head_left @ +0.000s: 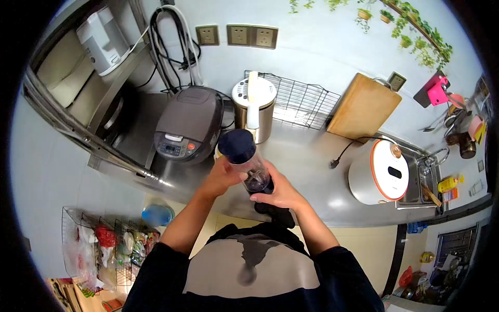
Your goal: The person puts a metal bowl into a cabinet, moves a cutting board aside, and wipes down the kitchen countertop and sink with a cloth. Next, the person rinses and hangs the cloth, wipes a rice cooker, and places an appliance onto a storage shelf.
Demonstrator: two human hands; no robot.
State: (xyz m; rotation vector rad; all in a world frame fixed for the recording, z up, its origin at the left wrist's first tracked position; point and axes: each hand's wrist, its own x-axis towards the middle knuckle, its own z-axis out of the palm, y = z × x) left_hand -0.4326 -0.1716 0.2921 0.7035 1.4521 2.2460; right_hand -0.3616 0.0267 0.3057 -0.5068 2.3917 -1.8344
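A clear bottle-shaped container (248, 165) with a dark blue cap (237, 146) is held tilted over the front edge of the steel counter. My left hand (224, 177) wraps round its left side just below the cap. My right hand (280, 188) grips the lower right side, near the dark base (266, 188). Something dark, like metal blades, shows through the clear wall near the base. Behind the container stands a steel and white appliance (254, 99) with a light-coloured handle on top.
A dark rice cooker (189, 124) stands to the left on the counter (306, 166). To the right are a cutting board (364, 106), a white cooker (378, 171) and a sink (413, 182). A wire rack (306, 101) leans against the wall.
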